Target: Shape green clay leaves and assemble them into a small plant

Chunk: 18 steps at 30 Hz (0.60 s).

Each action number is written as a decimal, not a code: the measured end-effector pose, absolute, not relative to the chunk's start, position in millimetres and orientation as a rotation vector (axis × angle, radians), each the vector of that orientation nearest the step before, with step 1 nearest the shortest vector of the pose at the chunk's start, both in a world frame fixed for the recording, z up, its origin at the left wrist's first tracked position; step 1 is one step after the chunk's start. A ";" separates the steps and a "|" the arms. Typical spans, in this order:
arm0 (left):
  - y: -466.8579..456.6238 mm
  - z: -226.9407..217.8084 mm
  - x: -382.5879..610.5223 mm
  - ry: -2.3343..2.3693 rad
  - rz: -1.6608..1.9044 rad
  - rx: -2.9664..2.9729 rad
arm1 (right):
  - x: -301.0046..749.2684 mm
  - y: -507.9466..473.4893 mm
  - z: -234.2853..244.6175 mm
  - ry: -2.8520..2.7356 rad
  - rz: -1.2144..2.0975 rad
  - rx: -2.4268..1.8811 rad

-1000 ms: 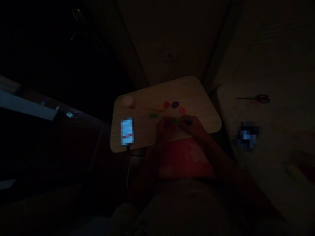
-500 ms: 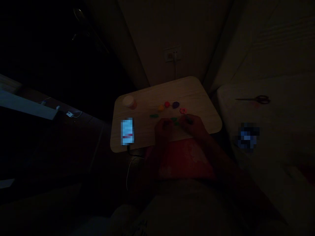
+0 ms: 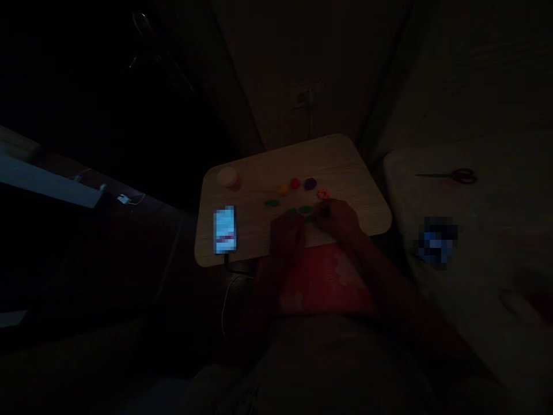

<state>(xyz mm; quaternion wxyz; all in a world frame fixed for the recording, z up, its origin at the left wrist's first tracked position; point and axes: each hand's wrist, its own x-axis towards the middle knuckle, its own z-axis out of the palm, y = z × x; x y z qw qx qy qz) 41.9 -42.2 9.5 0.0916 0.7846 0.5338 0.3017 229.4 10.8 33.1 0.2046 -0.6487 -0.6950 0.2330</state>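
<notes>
In dim light, both hands are at the near side of a small wooden table [image 3: 259, 230]. My left hand [image 3: 287, 233] is curled low by a green piece [image 3: 292, 211]; whatever its fingers hold is hidden. With fingers drawn together, my right hand [image 3: 341, 221] is beside more green pieces [image 3: 306, 209]; something small and dark seems to be at its fingertips, too dim to name. Beyond the hands lie an orange lump [image 3: 283, 189], a red ball [image 3: 295, 183], a purple lump [image 3: 310, 184] and a pink ring-shaped piece [image 3: 324, 194]. Another green piece [image 3: 272, 203] lies further left.
A lit phone [image 3: 224, 230] with a cable lies on the table's left side, near a lidded tub [image 3: 228, 178]. Scissors [image 3: 451, 175] and a blurred dark-blue item [image 3: 436, 242] rest on a pale surface at right. A wall socket [image 3: 307, 95] is behind the table.
My left hand has lowered slightly, and a green piece now shows just beyond it. The right hand has shifted a little; its fingers are nearer the green pieces.
</notes>
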 end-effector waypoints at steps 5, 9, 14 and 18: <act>-44.4 5.4 42.6 1.473 0.821 2.431 | 230.1 11.2 32.1 -1.959 0.640 -1.785; -45.5 5.3 42.9 1.463 0.783 2.418 | 233.4 11.2 29.8 -1.929 0.647 -1.756; -44.7 7.2 43.2 1.441 0.838 2.407 | 244.7 10.7 24.5 -1.829 0.629 -1.666; -45.1 7.2 43.0 1.478 0.869 2.380 | 253.3 10.3 18.4 -1.751 0.652 -1.612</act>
